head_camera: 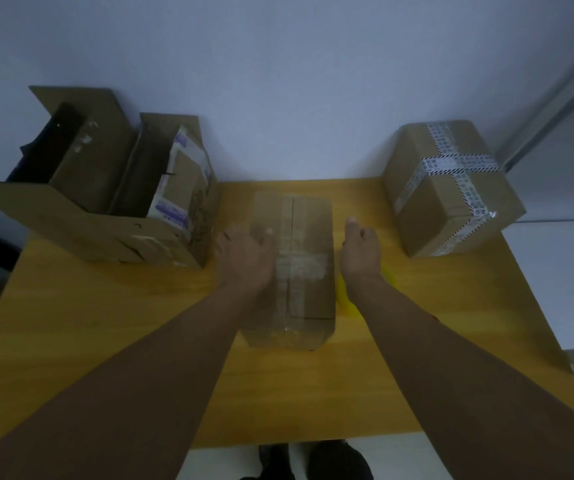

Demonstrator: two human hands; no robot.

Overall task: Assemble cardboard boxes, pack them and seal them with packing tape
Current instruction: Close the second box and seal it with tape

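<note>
A closed cardboard box (308, 271) lies in the middle of the yellow wooden table (112, 334), its top seam covered with clear tape. My left hand (244, 258) rests against the box's left side, thumb on the top face, fingers relaxed. My right hand (361, 251) hovers just right of the box, fingers loosely curled and holding nothing. Under my right wrist a yellow object (346, 296) lies partly hidden; I cannot tell what it is.
A large open cardboard box (81, 223) with flattened cartons and dark items stands at the back left. A sealed box (448, 188) with printed tape sits at the back right. A pale wall runs behind the table. Dark shoes (316, 462) show below the near edge.
</note>
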